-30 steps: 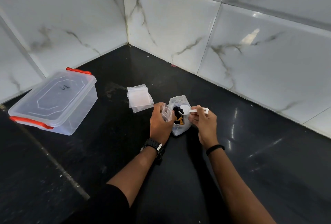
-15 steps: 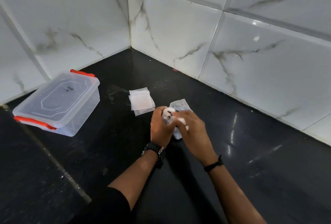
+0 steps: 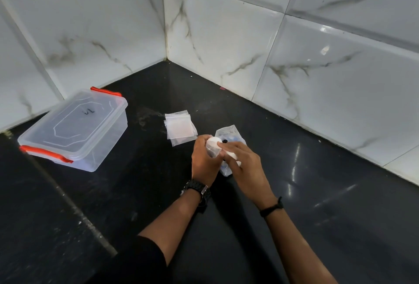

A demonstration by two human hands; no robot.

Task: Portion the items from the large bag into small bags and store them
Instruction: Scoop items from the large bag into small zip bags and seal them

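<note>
Head view, corner of a black tabletop [image 3: 294, 227] against white marble tiles [image 3: 226, 34]. I see both hands meeting just right of centre. The left hand [image 3: 203, 163], with a watch [image 3: 197, 190] at its wrist, curls its fingers round a small bag [image 3: 214, 151] and holds it upright with the mouth facing up. The right hand [image 3: 243, 165], with a black band [image 3: 272, 207] at its wrist, pinches the handle of a white spoon [image 3: 214, 142]; the bowl of the spoon sits at the mouth of the small bag, and one dark item [image 3: 225, 141] shows at its edge. I cannot tell what is already inside the small bag.

The large bag [image 3: 229, 133] stands on the tabletop directly behind the hands, at 12 o'clock from them, its lower part hidden by the fingers. A stack of empty bags [image 3: 180, 128] lies flat at 10 o'clock from the hands, just beside the large bag but apart from it. A clear box [image 3: 74, 129] with red clips and its lid on sits well apart at 9 o'clock, near the left wall.
</note>
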